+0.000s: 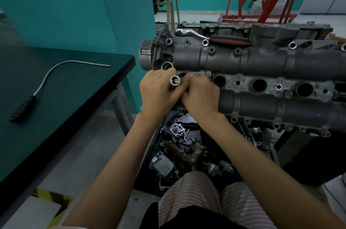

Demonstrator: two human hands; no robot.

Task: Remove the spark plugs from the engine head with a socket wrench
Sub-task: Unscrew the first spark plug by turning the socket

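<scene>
Left hand (pixel 159 90) grips the socket (pixel 175 80), right hand (pixel 201 93) pinches its other end. Chrome steel, probably rigid, slick, smallish; best held around the barrel over the engine head (pixel 262 71).

1 head-worn view, facing forward-down, close over hands (pixel 179 93) at engine head (pixel 262 71).

three plug wells (pixel 259 85) open, unobstructed

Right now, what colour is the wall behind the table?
Teal, with a white strip above; head view.
</scene>
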